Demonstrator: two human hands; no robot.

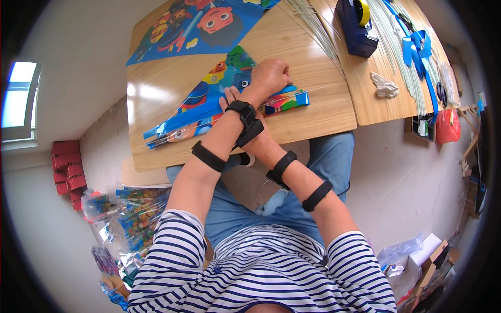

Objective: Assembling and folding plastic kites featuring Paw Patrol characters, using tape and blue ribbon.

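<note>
A folded, kite-shaped sheet of shiny plastic (211,88) with cartoon print and a blue edge lies near the front of the wooden table (308,117). My forearms cross over it, the left above the right. My left hand (271,78) is curled into a fist on the sheet's right part; whatever its fingers hold is hidden. Beneath my left wrist, my right hand (232,96) lies on the blue edge with its fingers stretched out. Part of that hand is covered by the left arm and its black strap.
Farther back lies a larger printed sheet (203,26). Thin pale rods (310,26) extend across the far right. A tape dispenser (357,31), crumpled white gloves (385,85) and blue ribbon (417,49) rest on the right table. Packed printed plastic (138,214) is piled at lower left.
</note>
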